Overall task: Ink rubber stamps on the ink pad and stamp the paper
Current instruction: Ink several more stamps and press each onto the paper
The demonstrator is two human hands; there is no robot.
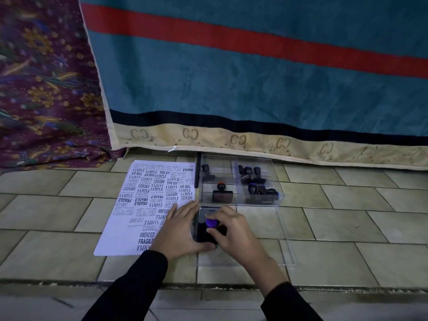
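A white paper (pixel 139 205) covered with black stamped words lies on the tiled floor. To its right sits a black ink pad (pixel 203 230) with its lid up. My right hand (pixel 234 230) grips a stamp with a purple knob (pixel 211 223) and holds it down on the pad. My left hand (pixel 183 228) lies flat against the pad's left side, partly over the paper's lower right corner. The stamp's base is hidden by my fingers.
A clear plastic box (pixel 240 181) with compartments holds several more stamps just behind the pad. Its clear lid (pixel 278 242) lies flat on the floor to the right. A teal, red-striped cloth (pixel 254 77) and a patterned purple cloth (pixel 46 89) hang behind.
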